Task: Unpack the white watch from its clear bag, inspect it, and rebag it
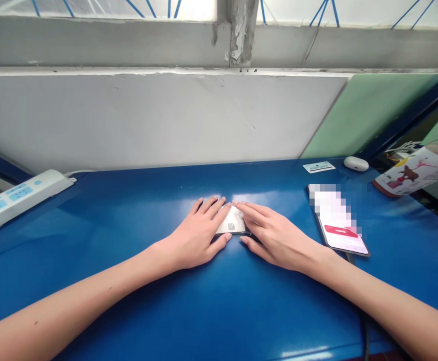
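A small white flat item with a tiny printed code (233,222) lies on the blue table (128,225) at its middle. My left hand (198,234) rests flat on the table with fingers stretched out, its fingertips over the item's left side. My right hand (275,236) lies flat too, fingers extended and touching the item's right side. Both hands partly cover the item, so its full shape is hidden.
A smartphone (337,220) with a lit screen lies to the right, a cable leading from it. A white power strip (19,195) sits at the far left. At the back right are a small card (318,167), a white earbud case (356,163) and a printed packet (416,173).
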`<action>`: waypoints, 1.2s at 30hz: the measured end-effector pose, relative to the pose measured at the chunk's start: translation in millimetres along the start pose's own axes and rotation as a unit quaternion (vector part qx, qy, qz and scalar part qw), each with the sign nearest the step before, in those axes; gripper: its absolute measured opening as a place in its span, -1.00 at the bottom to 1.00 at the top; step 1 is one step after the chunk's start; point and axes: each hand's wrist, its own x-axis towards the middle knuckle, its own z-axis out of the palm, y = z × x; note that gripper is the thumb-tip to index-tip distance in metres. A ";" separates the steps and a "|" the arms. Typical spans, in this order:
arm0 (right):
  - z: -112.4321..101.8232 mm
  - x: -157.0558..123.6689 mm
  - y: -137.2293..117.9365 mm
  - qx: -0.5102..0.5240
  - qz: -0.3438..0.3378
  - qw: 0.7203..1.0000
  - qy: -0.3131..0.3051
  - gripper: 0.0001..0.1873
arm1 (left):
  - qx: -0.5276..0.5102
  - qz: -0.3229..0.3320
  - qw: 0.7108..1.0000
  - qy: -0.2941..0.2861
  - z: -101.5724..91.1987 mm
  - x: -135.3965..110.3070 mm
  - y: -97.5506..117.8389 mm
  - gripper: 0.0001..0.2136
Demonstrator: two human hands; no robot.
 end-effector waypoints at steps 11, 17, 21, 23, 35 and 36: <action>-4.1 4.7 5.2 -0.014 -0.030 0.999 -0.035 -0.64 | 0.004 -0.006 1.000 -0.013 -4.1 2.3 3.8 -0.45; -1.1 6.6 8.7 -0.024 -0.052 0.998 -0.027 -0.66 | -0.002 -0.005 1.000 -0.012 -2.5 2.8 3.7 -0.47; -0.1 9.2 8.0 -0.025 -0.056 0.998 -0.020 -0.66 | -0.004 -0.004 1.000 -0.010 -1.3 3.0 2.4 -0.47; -0.3 9.7 7.4 -0.012 -0.046 0.999 -0.009 -0.67 | -0.006 -0.002 1.000 -0.005 -0.3 2.5 1.1 -0.45; 4.0 0.2 19.5 0.014 0.089 0.995 0.044 -0.65 | -0.011 0.006 1.000 0.016 -0.2 0.3 -1.4 -0.45; 5.4 -0.5 20.4 0.013 0.092 0.995 0.044 -0.64 | -0.012 0.006 1.000 0.018 0.1 0.3 -1.7 -0.45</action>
